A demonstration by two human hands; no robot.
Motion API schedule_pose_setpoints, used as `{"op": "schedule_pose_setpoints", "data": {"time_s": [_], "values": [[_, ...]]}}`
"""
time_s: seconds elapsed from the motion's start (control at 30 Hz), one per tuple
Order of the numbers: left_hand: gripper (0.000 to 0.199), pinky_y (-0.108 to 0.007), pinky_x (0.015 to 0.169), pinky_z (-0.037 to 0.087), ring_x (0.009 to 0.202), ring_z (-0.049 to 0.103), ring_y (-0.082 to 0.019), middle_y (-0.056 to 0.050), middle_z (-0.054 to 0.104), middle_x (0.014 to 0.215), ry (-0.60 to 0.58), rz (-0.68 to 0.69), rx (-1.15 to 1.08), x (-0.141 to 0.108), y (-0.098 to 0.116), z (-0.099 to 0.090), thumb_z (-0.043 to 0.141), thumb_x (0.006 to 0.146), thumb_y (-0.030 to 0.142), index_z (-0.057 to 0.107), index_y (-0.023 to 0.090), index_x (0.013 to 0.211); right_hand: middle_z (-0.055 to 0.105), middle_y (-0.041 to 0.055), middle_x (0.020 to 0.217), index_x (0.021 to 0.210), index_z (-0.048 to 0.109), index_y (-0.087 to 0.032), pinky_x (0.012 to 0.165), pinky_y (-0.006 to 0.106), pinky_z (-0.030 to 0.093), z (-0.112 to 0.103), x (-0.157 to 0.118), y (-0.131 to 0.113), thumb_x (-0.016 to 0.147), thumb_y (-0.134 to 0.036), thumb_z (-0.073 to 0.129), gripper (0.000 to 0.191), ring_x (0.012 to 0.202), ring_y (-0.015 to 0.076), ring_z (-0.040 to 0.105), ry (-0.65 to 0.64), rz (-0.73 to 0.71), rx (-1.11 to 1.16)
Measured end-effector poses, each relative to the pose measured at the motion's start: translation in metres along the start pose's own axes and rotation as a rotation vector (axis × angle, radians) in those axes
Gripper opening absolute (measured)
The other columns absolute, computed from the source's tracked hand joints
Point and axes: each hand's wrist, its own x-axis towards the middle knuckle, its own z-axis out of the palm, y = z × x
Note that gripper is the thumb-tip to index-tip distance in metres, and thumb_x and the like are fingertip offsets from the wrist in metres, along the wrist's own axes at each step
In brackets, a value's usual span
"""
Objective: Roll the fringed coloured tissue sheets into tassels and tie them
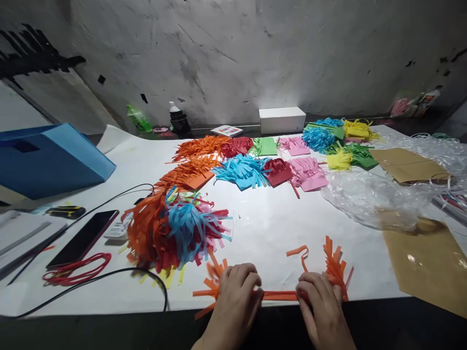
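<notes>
A narrow rolled band of orange tissue-like paper runs along the table's front edge between my hands. Its cut fringe sticks out at both ends. My left hand grips the band's left part with fingers curled over it. On the right part, my right hand is closed in the same way, with orange fringe strips rising behind it. A loose curled orange strip lies just beyond my right hand. Left of my left hand is a pile of orange, blue and pink fringed tassels.
Rows of folded fringed paper, including a blue bundle, lie farther back. A white box stands by the wall. Clear plastic and brown envelopes are on the right. A phone, black cable and blue box occupy the left.
</notes>
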Motion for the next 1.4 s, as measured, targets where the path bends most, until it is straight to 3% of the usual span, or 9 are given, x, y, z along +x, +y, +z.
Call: {"op": "schedule_pose_setpoints", "data": {"time_s": [0.13, 0.3, 0.5, 0.73, 0.8, 0.93, 1.13, 1.3, 1.4], "values": [[0.018, -0.039, 0.083, 0.039, 0.083, 0.057, -0.020, -0.002, 0.068, 0.088, -0.013, 0.251, -0.063, 0.000, 0.000, 0.001, 0.048, 0.096, 0.007, 0.060, 0.020, 0.093, 0.072, 0.0040, 0.099, 0.105, 0.067, -0.020, 0.094, 0.038, 0.036, -0.001, 0.001, -0.001, 0.097, -0.009, 0.041, 0.029, 0.095, 0.0213, 0.064, 0.028, -0.207, 0.019], [0.017, -0.036, 0.078, 0.040, 0.080, 0.055, -0.019, -0.003, 0.068, 0.086, -0.001, 0.287, -0.083, -0.008, 0.001, 0.000, 0.047, 0.098, 0.009, 0.061, 0.019, 0.094, 0.073, 0.0013, 0.089, 0.095, 0.067, -0.020, 0.094, 0.038, 0.034, -0.006, -0.001, 0.002, 0.099, -0.015, 0.046, 0.022, 0.085, 0.0195, 0.065, 0.093, -0.237, 0.021], [0.018, -0.036, 0.074, 0.041, 0.078, 0.054, -0.019, -0.004, 0.064, 0.085, 0.003, 0.136, -0.071, -0.008, 0.007, -0.001, 0.046, 0.095, 0.006, 0.055, 0.018, 0.085, 0.066, 0.0002, 0.090, 0.095, 0.064, -0.024, 0.085, 0.034, 0.037, -0.011, -0.004, 0.004, 0.095, -0.013, 0.053, 0.015, 0.085, 0.0182, 0.063, -0.079, -0.111, 0.033], [0.016, -0.044, 0.078, 0.042, 0.080, 0.056, -0.023, -0.005, 0.062, 0.088, -0.159, -0.088, 0.088, 0.005, 0.023, -0.003, 0.049, 0.087, 0.006, 0.055, 0.018, 0.079, 0.061, 0.0027, 0.082, 0.083, 0.056, -0.023, 0.079, 0.037, 0.035, -0.002, -0.002, -0.013, 0.096, -0.016, 0.047, 0.017, 0.080, 0.0217, 0.057, -0.026, 0.139, -0.073], [0.016, -0.045, 0.078, 0.041, 0.081, 0.056, -0.024, -0.005, 0.063, 0.090, -0.187, -0.125, 0.126, 0.006, 0.024, 0.000, 0.052, 0.085, 0.004, 0.056, 0.019, 0.080, 0.061, 0.0031, 0.083, 0.084, 0.057, -0.023, 0.086, 0.041, 0.035, 0.001, -0.001, -0.017, 0.094, -0.014, 0.046, 0.017, 0.082, 0.0225, 0.057, -0.007, 0.162, -0.078], [0.018, -0.042, 0.079, 0.040, 0.081, 0.057, -0.023, -0.002, 0.065, 0.089, -0.152, -0.085, 0.074, 0.003, 0.021, 0.006, 0.055, 0.086, 0.002, 0.059, 0.020, 0.082, 0.066, 0.0029, 0.090, 0.098, 0.065, -0.023, 0.109, 0.051, 0.024, 0.008, 0.000, -0.019, 0.092, -0.005, 0.038, 0.034, 0.093, 0.0218, 0.060, 0.079, -0.030, 0.015], [0.021, -0.044, 0.080, 0.039, 0.077, 0.057, -0.023, -0.003, 0.065, 0.081, -0.126, -0.046, 0.008, -0.005, 0.021, 0.001, 0.049, 0.088, 0.003, 0.061, 0.019, 0.080, 0.070, 0.0023, 0.084, 0.095, 0.067, -0.019, 0.117, 0.054, 0.017, 0.011, -0.001, -0.017, 0.095, -0.008, 0.042, 0.028, 0.091, 0.0205, 0.064, 0.108, -0.204, 0.003], [0.018, -0.037, 0.078, 0.043, 0.083, 0.062, -0.022, -0.004, 0.071, 0.087, -0.280, -0.029, -0.315, -0.007, 0.032, -0.028, 0.053, 0.093, 0.017, 0.069, 0.024, 0.094, 0.072, -0.0014, 0.078, 0.090, 0.068, -0.021, 0.119, 0.053, 0.014, -0.020, 0.002, -0.020, 0.101, -0.013, 0.039, 0.032, 0.082, 0.0175, 0.067, 0.098, -0.271, 0.080], [0.026, -0.028, 0.064, 0.041, 0.069, 0.057, -0.017, -0.003, 0.067, 0.076, -0.440, -0.249, -0.774, -0.001, 0.043, -0.032, 0.056, 0.095, 0.041, 0.072, 0.021, 0.096, 0.075, -0.0023, 0.084, 0.098, 0.069, -0.025, 0.120, 0.052, 0.013, -0.043, 0.004, -0.019, 0.100, -0.014, 0.046, 0.025, 0.088, 0.0186, 0.069, 0.054, -0.346, 0.032]]}}
